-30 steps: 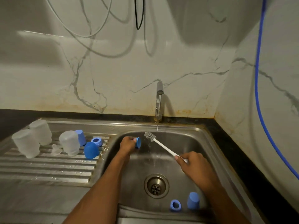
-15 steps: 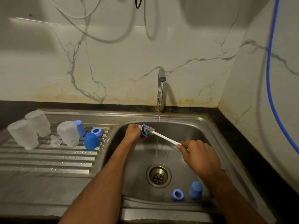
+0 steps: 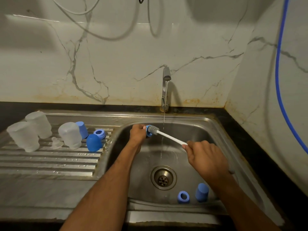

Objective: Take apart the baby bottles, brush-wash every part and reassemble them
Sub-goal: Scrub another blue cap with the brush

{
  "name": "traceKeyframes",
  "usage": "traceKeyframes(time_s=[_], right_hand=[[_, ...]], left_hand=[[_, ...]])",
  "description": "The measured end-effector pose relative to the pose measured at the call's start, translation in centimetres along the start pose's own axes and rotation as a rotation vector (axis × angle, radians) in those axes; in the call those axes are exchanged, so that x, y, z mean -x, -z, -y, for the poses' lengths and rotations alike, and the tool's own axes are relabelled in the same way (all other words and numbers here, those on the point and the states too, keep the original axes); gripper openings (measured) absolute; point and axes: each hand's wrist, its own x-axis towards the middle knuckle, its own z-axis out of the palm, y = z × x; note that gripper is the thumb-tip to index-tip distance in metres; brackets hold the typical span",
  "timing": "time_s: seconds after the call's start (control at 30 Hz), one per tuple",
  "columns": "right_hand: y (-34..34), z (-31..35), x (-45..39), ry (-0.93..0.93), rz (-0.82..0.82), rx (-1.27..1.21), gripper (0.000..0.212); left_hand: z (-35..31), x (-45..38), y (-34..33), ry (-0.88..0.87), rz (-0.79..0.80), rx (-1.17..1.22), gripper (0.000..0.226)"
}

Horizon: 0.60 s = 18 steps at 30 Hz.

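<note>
Brush [image 3: 154,129] now inside ring [image 3: 148,131] — hands gripping.

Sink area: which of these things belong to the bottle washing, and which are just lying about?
Part of the job:
- brush, held by the right hand
- blue ring, held by the left hand
- running tap
- blue ring and cap in the sink
- frosted bottles, blue parts and clear teat on the drainboard

Just lying about:
- blue hose
- grey cables on the wall
</note>
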Motion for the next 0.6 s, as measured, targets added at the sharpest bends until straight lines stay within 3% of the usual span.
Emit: traceKeyframes(time_s=[0.1, 0.23, 0.3, 0.43, 0.6], right_hand=[[-1.0, -0.2, 0.2, -0.083, 0.086, -0.064, 0.039], [-0.9, -0.6, 0.4, -0.021, 0.181, -0.171, 0.04], [-0.2, -0.8, 0.2, 0.02, 0.15, -0.162, 0.039], [0.1, -0.9, 0.1, -0.017, -0.066, -0.072, 0.041], [-1.0, -1.1, 0.6, -0.102, 0.093, -0.201, 0.039]], left_hand=[[0.0, 0.4, -0.5, -0.029, 0.002, -0.035, 0.024], [0.2, 0.7, -0.7, -0.044, -0.029, -0.019, 0.024], [0.0, 0.5, -0.5, -0.046, -0.041, 0.005, 0.025], [-0.8, 0.3, -0.4, -0.067, -0.013, 0.017, 0.028], [-0.4, 1.1, -1.4, -0.096, -0.028, -0.03, 0.028]])
